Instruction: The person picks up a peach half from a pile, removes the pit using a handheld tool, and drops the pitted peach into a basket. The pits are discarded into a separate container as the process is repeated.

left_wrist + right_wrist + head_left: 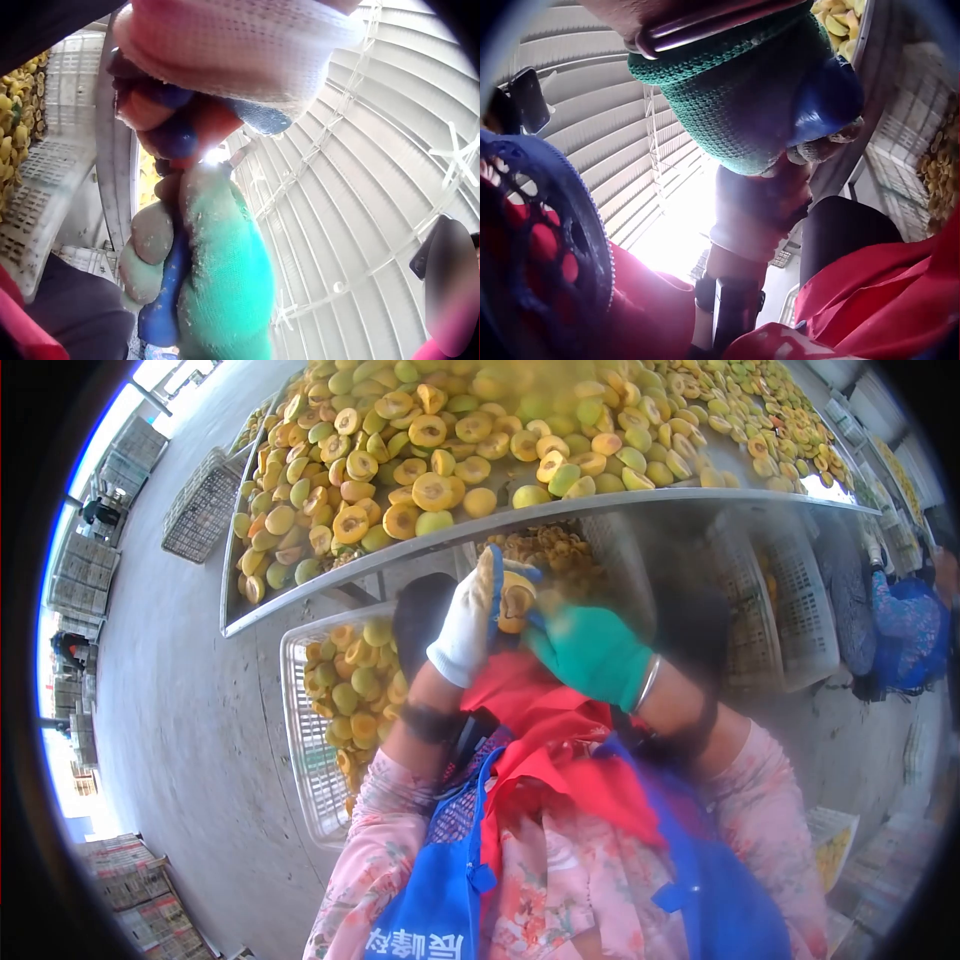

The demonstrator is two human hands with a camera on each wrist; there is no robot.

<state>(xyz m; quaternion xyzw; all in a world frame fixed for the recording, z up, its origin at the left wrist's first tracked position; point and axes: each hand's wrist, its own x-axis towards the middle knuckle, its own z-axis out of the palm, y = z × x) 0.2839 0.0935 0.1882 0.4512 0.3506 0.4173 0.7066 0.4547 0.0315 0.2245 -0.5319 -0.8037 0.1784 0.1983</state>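
A halved yellow peach, its cut face showing a brown pit hollow, is gripped by my left hand in a white glove with blue fingertips. Close against it on the right is my right hand, in a green glove with fingers curled. In the left wrist view a small thin tool sticks out above the green fingertips; what I grip of it is mostly hidden. Both hands meet in front of my chest, just below the table's metal edge. Many peach halves cover the table beyond.
A white crate of peach halves stands at my left, below the table. Under the table lies a heap of brownish pieces. Grey crates stand to the right, near another person. The table's metal rim runs before me.
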